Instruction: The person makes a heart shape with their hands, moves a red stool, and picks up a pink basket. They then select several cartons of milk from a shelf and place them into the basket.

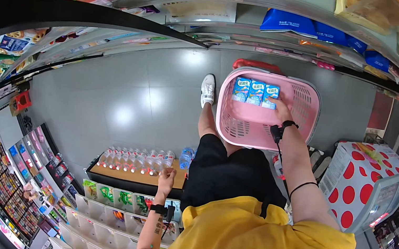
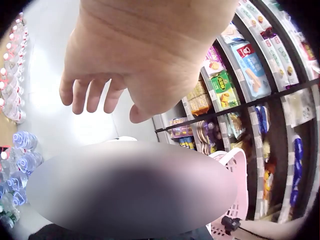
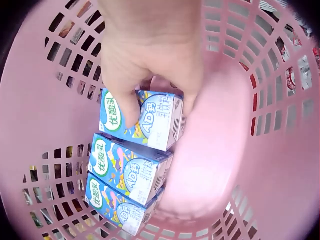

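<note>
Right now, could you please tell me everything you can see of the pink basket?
The pink basket looks like plastic: open-topped, with rounded corners, slotted walls and a solid-looking base. It stands upright beside a white shoe. Three blue cartons sit in a row inside, the right hand gripping one; its underside is hidden.

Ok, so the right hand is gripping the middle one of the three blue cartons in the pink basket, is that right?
Not the middle carton: the right wrist view shows the right hand gripping an end carton of the three in the pink basket.
</note>
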Motion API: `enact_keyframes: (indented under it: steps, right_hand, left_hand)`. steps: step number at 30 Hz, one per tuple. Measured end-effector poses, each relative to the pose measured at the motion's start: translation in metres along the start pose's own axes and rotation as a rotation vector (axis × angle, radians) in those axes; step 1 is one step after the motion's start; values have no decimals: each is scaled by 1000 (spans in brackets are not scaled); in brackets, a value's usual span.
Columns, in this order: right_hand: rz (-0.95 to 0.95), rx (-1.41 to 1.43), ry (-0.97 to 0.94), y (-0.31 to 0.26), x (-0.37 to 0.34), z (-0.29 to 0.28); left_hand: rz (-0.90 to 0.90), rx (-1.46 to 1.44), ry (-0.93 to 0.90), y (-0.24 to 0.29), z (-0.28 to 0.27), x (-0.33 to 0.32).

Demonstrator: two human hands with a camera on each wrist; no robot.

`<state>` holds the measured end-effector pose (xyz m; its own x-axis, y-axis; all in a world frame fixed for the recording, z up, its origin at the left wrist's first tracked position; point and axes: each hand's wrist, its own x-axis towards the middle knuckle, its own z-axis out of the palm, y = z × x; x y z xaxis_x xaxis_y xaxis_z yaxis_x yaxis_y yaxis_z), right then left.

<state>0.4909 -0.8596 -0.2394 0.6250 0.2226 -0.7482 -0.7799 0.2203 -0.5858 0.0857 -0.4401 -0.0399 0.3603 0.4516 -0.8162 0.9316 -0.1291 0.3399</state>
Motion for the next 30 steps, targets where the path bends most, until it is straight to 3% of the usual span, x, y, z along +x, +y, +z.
enact_keyframes:
  steps: [3, 6, 8, 9, 10, 11, 12, 13, 14, 15, 17, 19, 21, 29, 30]
  right_hand:
    - [151, -63, 64, 8, 7, -7]
    - [102, -63, 44, 34, 20, -19]
    - [159, -271, 76, 25, 10, -11]
    - [208, -356, 159, 26, 12, -9]
    - [60, -383, 24, 60, 37, -37]
    - [-39, -289, 56, 63, 36, -36]
    - [-28, -736, 300, 43, 26, -26]
    - [-138, -833, 343, 91, 70, -68]
    - [-116, -1123, 533, 36, 18, -16]
    - [-280, -1193, 743, 58, 30, -16]
    - [-313, -1038, 352, -7, -31, 18]
    - [-304, -864, 9, 8, -27, -4]
    - [-111, -671, -83, -36, -105, 32]
    - [-179, -511, 17, -16, -209, 28]
    - [-171, -389, 10, -11, -217, 25]
  left_hand:
    - [27, 22, 1, -4, 1, 10]
    - [9, 46, 19, 22, -1, 6]
    - [-47, 57, 5, -7, 0, 28]
    - [-4, 101, 32, 22, -6, 15]
    - [75, 106, 38, 16, -7, 23]
    - [143, 145, 50, 17, -7, 30]
    - [144, 156, 60, 42, -11, 24]
    - [199, 177, 77, 59, -12, 21]
    - [182, 180, 76, 84, -13, 18]
    - [216, 158, 49, 109, -16, 14]
    - [317, 151, 53, 153, -19, 9]
    - [437, 141, 37, 195, -21, 3]
    - [536, 145, 3, 231, -19, -10]
    - [852, 287, -300, 343, -24, -70]
    - [901, 319, -338, 353, -24, -74]
